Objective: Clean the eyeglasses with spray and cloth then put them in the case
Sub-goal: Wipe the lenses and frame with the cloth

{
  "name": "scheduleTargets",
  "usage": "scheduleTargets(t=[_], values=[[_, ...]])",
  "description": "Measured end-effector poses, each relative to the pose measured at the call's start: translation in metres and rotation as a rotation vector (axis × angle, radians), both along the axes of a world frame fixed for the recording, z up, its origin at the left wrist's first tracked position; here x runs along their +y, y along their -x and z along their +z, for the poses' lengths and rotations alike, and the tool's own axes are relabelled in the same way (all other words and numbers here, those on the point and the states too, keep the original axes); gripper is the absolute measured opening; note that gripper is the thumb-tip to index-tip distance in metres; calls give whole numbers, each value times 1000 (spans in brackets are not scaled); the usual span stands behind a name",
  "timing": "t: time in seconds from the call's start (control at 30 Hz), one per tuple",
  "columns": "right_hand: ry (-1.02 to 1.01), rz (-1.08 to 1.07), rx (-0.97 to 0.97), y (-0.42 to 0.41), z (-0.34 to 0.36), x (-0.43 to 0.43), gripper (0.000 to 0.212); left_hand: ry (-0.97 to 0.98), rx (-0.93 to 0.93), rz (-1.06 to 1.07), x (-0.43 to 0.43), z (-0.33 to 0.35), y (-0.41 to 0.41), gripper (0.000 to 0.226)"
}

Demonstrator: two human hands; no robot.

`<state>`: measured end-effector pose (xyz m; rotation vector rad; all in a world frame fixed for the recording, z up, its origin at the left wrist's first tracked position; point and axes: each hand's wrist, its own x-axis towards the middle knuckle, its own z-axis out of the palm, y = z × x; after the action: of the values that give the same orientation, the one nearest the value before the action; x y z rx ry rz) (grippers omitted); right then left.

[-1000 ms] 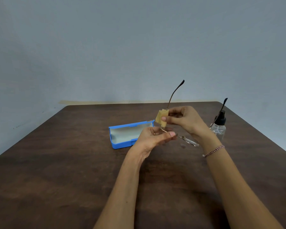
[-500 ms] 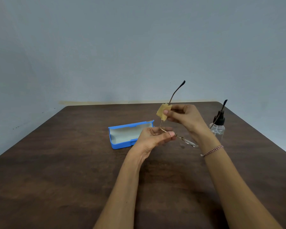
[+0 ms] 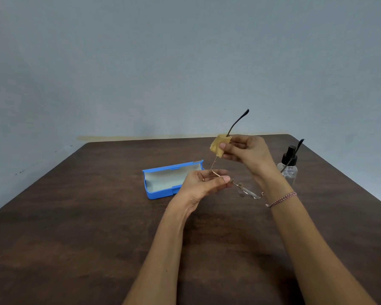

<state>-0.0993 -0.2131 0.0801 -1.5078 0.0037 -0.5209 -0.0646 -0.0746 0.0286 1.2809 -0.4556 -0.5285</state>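
Thin-rimmed eyeglasses hang above the dark wooden table, lenses down and both temple arms pointing up. My left hand pinches the frame at its left lens. My right hand pinches a small yellow cloth wrapped round the left temple arm, about halfway up; the arm's dark tip sticks out above the cloth. The blue case lies open just left of my left hand, its pale lining showing. The clear spray bottle with a black pump stands behind my right wrist.
A pale grey wall stands behind the table's far edge. The table's right edge runs diagonally past the spray bottle. A beaded bracelet is on my right wrist.
My right hand has slid the yellow cloth up along the temple arm. My left hand and the eyeglasses have stayed nearly still.
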Motion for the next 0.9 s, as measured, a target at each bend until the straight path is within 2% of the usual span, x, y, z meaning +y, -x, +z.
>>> scheduleTargets(t=[0.23, 0.5, 0.77, 0.9], values=[[-88, -95, -182, 2, 8, 0, 11, -53, -59, -5, 0, -2, 1, 19], [-87, -165, -374, 7, 14, 1, 15, -89, -72, -18, 2, 0, 2, 20], [-116, -215, -461, 10, 16, 2, 19, -62, -56, -24, 3, -1, 2, 21], [-127, -234, -503, 11, 16, 2, 27, -61, -56, -29, 3, 0, 1, 21]])
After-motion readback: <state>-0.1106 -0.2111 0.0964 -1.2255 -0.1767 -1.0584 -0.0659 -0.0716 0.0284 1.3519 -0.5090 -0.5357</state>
